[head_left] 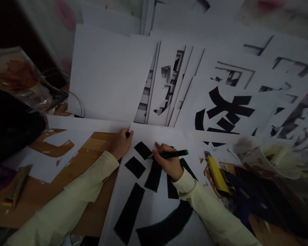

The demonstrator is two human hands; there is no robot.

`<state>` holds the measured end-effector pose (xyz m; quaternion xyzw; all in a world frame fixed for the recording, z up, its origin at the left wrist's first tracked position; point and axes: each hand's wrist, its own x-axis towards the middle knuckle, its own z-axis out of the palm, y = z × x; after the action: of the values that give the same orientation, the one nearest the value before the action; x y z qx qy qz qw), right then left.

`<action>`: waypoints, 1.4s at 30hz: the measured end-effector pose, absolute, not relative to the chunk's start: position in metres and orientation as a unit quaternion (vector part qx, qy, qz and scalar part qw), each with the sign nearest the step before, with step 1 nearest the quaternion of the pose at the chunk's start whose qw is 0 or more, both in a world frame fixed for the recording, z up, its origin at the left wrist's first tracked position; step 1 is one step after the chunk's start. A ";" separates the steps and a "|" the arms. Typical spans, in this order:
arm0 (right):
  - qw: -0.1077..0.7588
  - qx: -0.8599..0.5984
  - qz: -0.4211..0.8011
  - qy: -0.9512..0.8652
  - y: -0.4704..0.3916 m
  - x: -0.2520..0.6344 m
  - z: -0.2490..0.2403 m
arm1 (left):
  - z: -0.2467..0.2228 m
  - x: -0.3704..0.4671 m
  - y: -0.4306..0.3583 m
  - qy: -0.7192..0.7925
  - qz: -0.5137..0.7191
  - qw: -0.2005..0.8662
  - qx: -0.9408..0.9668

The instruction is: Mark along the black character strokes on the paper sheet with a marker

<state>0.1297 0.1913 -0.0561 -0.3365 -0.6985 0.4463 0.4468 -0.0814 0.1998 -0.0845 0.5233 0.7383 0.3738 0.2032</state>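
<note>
My right hand grips a dark marker pen with a green end, its tip low over a white sheet. Bold black strokes with green-tinged edges cover this sheet, among them a small block near the tip and a long curved stroke lower down. At the sheet's upper left edge is my left hand, fingers closed around a small black cap-like object. The tip's contact with the paper is too dim to make out.
White boards with cut-out shapes lean at the back. To the right are a sheet with a black character, a yellow cutter knife and a paper tub. A cut sheet and a tube lie left.
</note>
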 end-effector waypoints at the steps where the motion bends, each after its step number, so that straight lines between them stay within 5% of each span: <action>1: 0.445 -0.337 0.446 -0.700 0.191 0.130 -0.056 | -0.085 -0.082 0.200 0.738 0.373 0.203 0.524; 24: 0.413 -0.353 0.432 -0.720 0.188 0.129 -0.053 | -0.084 -0.082 0.201 0.740 0.374 0.209 0.518; 42: 0.531 -0.364 0.310 -0.700 0.190 0.130 -0.051 | -0.079 -0.080 0.198 0.735 0.378 0.220 0.518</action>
<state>0.1302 0.1898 -0.0509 -0.3640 -0.6995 0.3103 0.5310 -0.0797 0.1981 -0.0791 0.5178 0.7351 0.3782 0.2201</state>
